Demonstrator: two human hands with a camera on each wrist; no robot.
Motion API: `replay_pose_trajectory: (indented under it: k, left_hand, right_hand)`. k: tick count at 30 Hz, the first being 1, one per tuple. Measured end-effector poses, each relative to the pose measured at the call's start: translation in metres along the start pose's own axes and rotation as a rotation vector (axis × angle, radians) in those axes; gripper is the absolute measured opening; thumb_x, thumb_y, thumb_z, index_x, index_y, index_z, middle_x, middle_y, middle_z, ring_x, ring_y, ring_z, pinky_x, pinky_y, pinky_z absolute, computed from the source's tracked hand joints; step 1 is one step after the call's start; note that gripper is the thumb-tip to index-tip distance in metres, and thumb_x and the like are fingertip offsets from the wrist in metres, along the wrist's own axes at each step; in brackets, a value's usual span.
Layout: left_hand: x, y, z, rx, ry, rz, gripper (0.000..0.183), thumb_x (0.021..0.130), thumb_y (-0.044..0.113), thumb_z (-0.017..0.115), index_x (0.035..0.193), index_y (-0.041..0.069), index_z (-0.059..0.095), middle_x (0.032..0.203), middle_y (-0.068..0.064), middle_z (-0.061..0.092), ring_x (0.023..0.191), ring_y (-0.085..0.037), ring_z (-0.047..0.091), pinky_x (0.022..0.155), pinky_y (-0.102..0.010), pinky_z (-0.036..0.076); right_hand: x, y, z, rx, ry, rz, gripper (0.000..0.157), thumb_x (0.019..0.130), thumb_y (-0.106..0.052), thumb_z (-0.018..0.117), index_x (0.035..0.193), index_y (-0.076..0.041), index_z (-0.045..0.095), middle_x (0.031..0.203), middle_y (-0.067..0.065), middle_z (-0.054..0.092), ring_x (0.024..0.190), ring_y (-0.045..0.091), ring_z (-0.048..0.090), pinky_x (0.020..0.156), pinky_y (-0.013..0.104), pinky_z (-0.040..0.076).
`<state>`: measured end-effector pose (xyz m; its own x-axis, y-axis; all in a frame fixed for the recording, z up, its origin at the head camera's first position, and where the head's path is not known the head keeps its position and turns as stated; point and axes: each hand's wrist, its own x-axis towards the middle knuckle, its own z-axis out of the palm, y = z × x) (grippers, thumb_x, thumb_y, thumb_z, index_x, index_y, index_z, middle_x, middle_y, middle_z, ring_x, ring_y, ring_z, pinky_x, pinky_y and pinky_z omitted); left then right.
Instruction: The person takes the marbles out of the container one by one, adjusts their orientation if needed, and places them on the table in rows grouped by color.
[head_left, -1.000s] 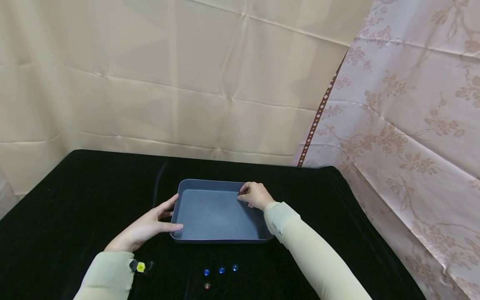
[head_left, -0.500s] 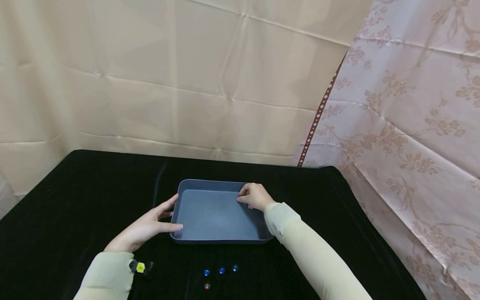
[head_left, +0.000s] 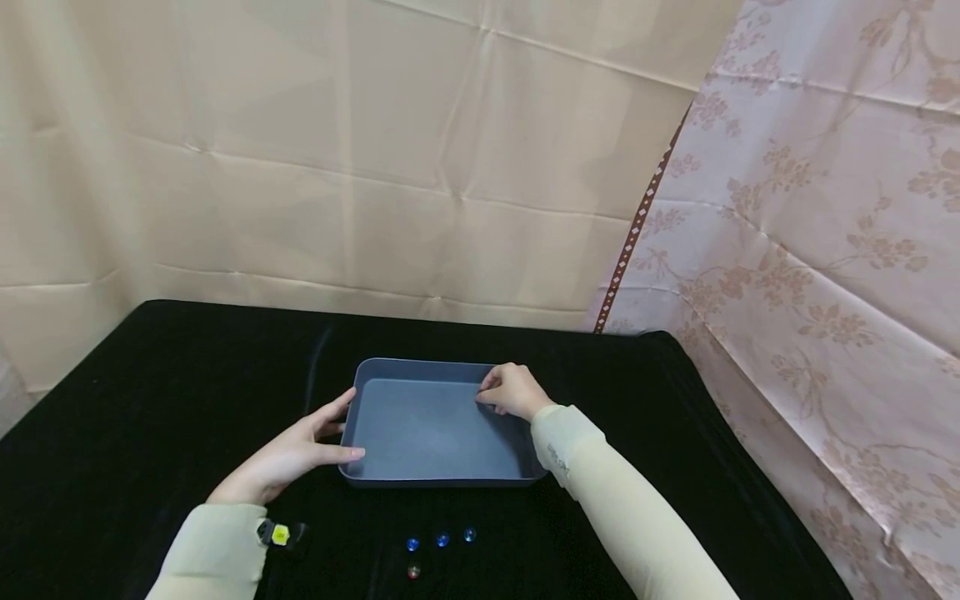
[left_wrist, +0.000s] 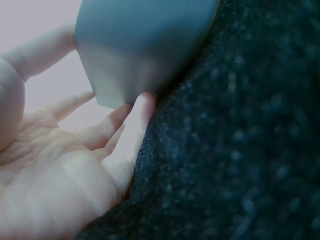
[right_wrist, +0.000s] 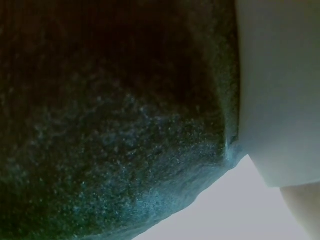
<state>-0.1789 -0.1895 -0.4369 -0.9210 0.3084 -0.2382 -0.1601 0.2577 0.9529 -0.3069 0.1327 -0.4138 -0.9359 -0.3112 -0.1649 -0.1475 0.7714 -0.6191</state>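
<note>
A shallow blue-grey rectangular tray [head_left: 427, 425] lies on the black cloth. My left hand [head_left: 292, 454] grips its left side, the thumb over the rim and the fingers spread along the outer wall. In the left wrist view, fingertips [left_wrist: 145, 100] touch the outside of the tray [left_wrist: 145, 45]. My right hand [head_left: 513, 392] is at the far right corner, fingers bent and thumb close to the index finger inside the tray; I cannot tell what is between them. In front of the tray lie three blue marbles [head_left: 442, 540] and a reddish multicoloured marble [head_left: 414, 572].
Black velvety cloth [head_left: 187, 375] covers the table. Behind it hangs a cream curtain [head_left: 300, 167], and a pink floral curtain [head_left: 810, 250] hangs on the right. The right wrist view shows mostly dark cloth [right_wrist: 125, 150] and a pale surface at the right.
The right hand's fingers have shifted only slightly at the tray's far right corner. The left hand, tray and loose marbles stay in place.
</note>
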Motion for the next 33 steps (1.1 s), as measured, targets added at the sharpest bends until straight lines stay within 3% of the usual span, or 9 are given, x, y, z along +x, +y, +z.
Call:
replay_pose_trajectory:
  k: [12, 33]
  left_hand:
    - [-0.001, 0.001, -0.001, -0.002, -0.011, 0.027, 0.09, 0.092, 0.022, 0.067, 0.161, 0.018, 0.008, 0.165, -0.021, 0.006, 0.144, -0.049, 0.02, 0.111, -0.071, 0.026]
    - [-0.001, 0.002, -0.002, -0.005, -0.008, 0.009, 0.09, 0.092, 0.023, 0.067, 0.161, 0.019, 0.009, 0.165, -0.021, 0.008, 0.144, -0.049, 0.021, 0.112, -0.07, 0.026]
  right_hand:
    - [-0.004, 0.001, -0.006, 0.149, -0.001, -0.025, 0.01, 0.088, -0.013, 0.073, 0.094, -0.005, 0.073, 0.085, 0.004, 0.075, 0.065, 0.013, 0.065, 0.065, 0.029, 0.059]
    - [-0.02, -0.007, -0.014, 0.191, -0.046, -0.074, 0.012, 0.09, -0.014, 0.071, 0.098, -0.005, 0.071, 0.09, 0.006, 0.075, 0.071, 0.02, 0.069, 0.07, 0.034, 0.06]
